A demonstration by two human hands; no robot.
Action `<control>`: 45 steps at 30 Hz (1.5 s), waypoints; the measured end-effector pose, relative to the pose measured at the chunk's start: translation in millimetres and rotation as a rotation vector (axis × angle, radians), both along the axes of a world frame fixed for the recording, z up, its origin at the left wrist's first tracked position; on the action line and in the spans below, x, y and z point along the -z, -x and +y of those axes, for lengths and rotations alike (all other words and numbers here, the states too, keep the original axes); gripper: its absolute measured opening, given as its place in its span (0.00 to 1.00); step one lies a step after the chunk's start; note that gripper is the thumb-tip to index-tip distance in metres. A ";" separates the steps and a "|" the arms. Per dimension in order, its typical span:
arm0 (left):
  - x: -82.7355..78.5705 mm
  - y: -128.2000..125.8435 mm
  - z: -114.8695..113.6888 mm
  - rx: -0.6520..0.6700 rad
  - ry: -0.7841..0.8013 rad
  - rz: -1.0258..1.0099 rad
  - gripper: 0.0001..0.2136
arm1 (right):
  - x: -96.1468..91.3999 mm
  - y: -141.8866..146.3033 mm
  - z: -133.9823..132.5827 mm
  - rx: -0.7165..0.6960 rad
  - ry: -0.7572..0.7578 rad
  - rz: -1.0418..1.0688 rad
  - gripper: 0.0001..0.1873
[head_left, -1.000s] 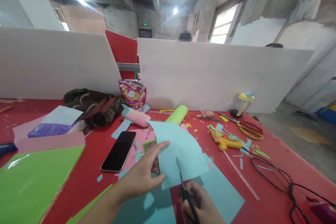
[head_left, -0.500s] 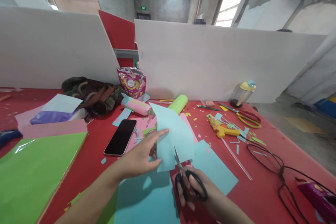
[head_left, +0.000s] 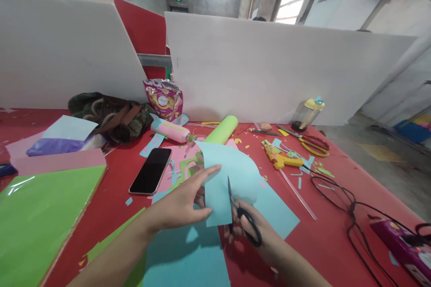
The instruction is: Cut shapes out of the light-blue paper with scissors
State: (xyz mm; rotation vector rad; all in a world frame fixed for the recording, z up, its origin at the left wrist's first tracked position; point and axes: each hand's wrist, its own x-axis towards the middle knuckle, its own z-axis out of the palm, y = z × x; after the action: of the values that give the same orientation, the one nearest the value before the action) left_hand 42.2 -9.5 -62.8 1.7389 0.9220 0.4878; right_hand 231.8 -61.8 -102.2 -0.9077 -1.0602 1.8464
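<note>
Up above the red desk (head_left: 319,246), the curling blue paper (head_left: 230,161) sits pinched at its left edge by the left hand (head_left: 184,198) (seemingly; some fingertips hide behind), right hand (head_left: 264,228) gripping scissors (head_left: 239,211). Light, floppy, easily creased: edges suit holding best.

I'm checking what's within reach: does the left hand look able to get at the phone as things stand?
Probably yes: the phone lies uncovered, to the left of the left hand. That hand holds the raised blue sheet, though, and would likely need to let go first.
</note>
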 end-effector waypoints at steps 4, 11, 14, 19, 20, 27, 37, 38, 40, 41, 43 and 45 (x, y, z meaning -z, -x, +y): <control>1.4 -1.0 -0.8 -0.007 0.006 0.026 0.35 | -1.3 0.1 0.7 0.020 -0.061 -0.021 0.22; 3.8 -3.7 -2.5 -0.026 0.024 -0.021 0.36 | 0.4 1.8 -1.1 0.069 -0.050 -0.059 0.22; 5.8 -4.5 -2.9 -0.028 0.017 -0.026 0.35 | 1.1 2.4 -1.4 0.085 -0.033 -0.101 0.23; 6.8 -4.9 -2.7 -0.025 0.014 -0.035 0.35 | 0.4 3.2 -0.9 0.100 -0.032 -0.200 0.24; 6.6 -5.0 -2.5 -0.024 0.015 -0.035 0.36 | 0.2 3.3 -1.1 0.104 -0.034 -0.215 0.25; 4.9 -4.4 -1.1 -0.019 -0.017 -0.011 0.36 | 2.3 4.9 -2.2 0.102 -0.022 -0.245 0.25; 6.8 -2.9 -1.0 -0.008 -0.041 -0.001 0.36 | 6.6 8.3 -2.0 0.157 -0.006 -0.172 0.22; 6.9 -2.5 -0.5 -0.006 -0.036 -0.001 0.36 | 6.8 8.4 -2.2 0.156 -0.001 -0.171 0.22; 6.2 -1.9 0.5 -0.007 -0.026 0.004 0.36 | 7.0 8.3 -2.6 0.142 0.006 -0.171 0.22; 5.5 -1.9 0.8 -0.007 -0.022 0.006 0.36 | 7.0 7.9 -2.8 0.134 0.004 -0.170 0.22; 3.6 -2.3 0.6 0.004 -0.011 0.009 0.37 | 6.5 7.0 -2.8 0.130 -0.004 -0.166 0.23; 2.1 -3.4 -0.3 0.022 0.005 0.007 0.37 | 5.5 6.1 -2.7 0.145 -0.012 -0.169 0.23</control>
State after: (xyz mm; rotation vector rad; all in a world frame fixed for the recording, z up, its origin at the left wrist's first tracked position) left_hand 45.7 -9.7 -64.9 1.7457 0.9071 0.4648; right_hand 225.7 -64.6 -107.7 -1.1194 -1.0768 1.6654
